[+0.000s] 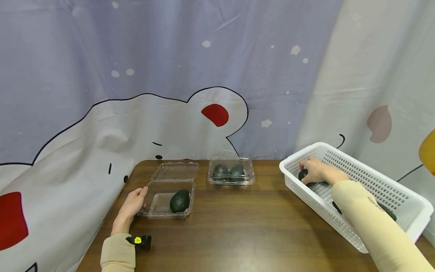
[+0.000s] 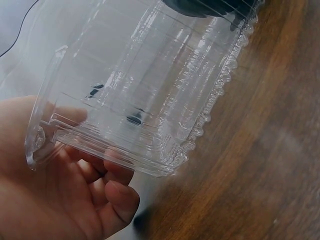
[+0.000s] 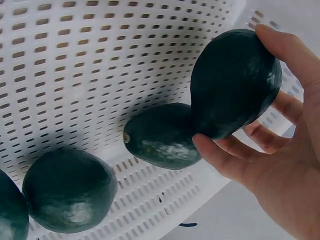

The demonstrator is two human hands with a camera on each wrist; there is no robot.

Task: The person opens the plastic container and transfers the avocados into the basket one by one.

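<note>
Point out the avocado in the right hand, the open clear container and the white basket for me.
Avocado (image 3: 232, 82): right wrist view, middle of its dark skin.
Open clear container (image 1: 166, 216): head view, near wall.
White basket (image 1: 316, 204): head view, outside of the long near wall.

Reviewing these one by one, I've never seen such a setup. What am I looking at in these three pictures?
There is no machine: a person works with a bare left hand and right hand. The wide picture comes from a head-worn camera; the close-ups come from one camera on each wrist. On the wooden table are an open clear box with one dark green fruit, a second clear box with two more fruits, and a white basket. The left hand holds the open box's side; the right hand grips another dark fruit inside the basket, where others lie.
</note>
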